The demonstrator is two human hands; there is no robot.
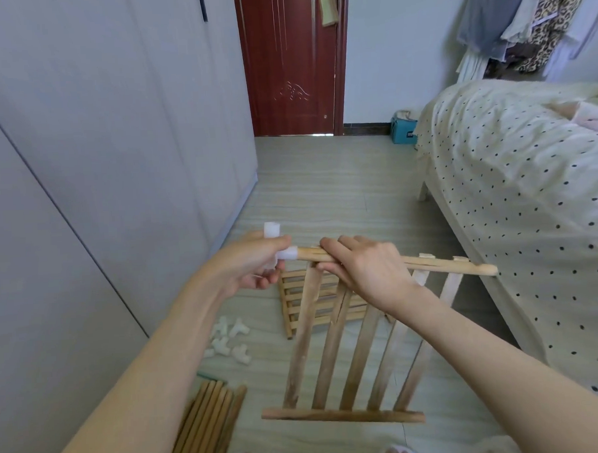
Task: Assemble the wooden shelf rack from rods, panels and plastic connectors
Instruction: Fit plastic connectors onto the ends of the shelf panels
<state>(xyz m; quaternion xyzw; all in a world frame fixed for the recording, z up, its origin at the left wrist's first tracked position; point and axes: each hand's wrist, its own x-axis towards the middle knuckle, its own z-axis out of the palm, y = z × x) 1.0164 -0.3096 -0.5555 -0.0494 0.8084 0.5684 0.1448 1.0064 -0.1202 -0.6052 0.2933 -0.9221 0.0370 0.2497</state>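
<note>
Early stage, by appearance. Held mid-frame: slatted panel (344, 354), right hand (368, 274) gripping its top rail; left hand (254, 262) pinching a white connector (285, 252) onto the rail's end, seating unclear. Unused at lower left: loose connectors (229, 342), rods (210, 422); second panel (294, 305) behind.

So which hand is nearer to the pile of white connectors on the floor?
Left. The left hand, holding a connector on the rod's end, is almost above the pile of white connectors. The right hand grips the rod further to the right.
</note>
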